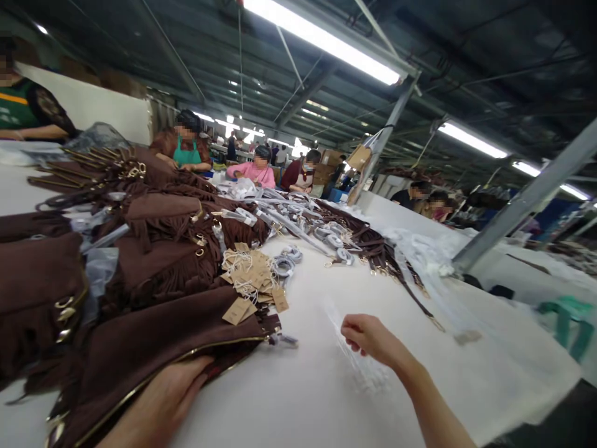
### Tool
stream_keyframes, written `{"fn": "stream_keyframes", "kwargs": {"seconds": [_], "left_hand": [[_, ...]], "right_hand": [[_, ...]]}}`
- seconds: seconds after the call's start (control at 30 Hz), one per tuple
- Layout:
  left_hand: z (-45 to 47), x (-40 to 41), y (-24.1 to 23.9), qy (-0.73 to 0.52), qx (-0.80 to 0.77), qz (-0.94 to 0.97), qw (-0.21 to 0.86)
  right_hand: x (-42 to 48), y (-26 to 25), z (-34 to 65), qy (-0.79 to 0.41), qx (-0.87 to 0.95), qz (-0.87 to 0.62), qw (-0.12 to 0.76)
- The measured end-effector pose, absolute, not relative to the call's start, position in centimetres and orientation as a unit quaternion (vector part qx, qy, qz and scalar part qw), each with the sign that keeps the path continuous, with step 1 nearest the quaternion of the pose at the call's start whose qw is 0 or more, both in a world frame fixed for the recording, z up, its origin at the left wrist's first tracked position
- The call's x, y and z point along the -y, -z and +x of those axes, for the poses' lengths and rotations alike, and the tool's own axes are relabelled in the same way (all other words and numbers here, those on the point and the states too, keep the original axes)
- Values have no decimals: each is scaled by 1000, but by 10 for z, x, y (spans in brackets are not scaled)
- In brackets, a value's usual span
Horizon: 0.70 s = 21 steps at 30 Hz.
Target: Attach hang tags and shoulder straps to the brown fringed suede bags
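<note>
My left hand point(163, 398) lies flat on the near edge of a brown suede bag point(140, 348) with a gold zipper, fingers stretched out along it. My right hand point(368, 336) hovers over the white table point(326, 398) with fingers curled in a pinch around a thin clear plastic strip point(347, 348) that is blurred and hard to make out. A heap of tan paper tags point(252, 274) on strings lies just beyond the bag.
Piles of brown fringed bags point(153, 249) fill the left side. Brown straps point(373, 252) and wrapped white rolls point(289, 258) run down the table's middle. Several seated people work at the far end and far left. A grey metal post point(527, 199) slants at right.
</note>
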<state>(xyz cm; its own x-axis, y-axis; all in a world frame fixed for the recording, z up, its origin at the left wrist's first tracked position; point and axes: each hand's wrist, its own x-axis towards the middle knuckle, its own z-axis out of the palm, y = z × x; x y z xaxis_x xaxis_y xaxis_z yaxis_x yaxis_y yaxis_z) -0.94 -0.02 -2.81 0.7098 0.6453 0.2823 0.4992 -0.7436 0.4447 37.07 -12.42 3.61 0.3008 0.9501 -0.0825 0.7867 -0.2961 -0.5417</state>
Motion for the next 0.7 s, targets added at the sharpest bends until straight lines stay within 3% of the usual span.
{"fn": "stream_keyframes", "kwargs": {"seconds": [0.37,0.53,0.7], "left_hand": [[-12,-6,41,-186,-279,930,147],[-9,-4,38,-172,-284,935,122],[5,-1,29,-160,-284,943,65]], "right_hand": [[207,-53,344,-179,530,-816,145],[275,-28,314,-152,471,-844,205],[261,8,292,-139,506,-815,245]]}}
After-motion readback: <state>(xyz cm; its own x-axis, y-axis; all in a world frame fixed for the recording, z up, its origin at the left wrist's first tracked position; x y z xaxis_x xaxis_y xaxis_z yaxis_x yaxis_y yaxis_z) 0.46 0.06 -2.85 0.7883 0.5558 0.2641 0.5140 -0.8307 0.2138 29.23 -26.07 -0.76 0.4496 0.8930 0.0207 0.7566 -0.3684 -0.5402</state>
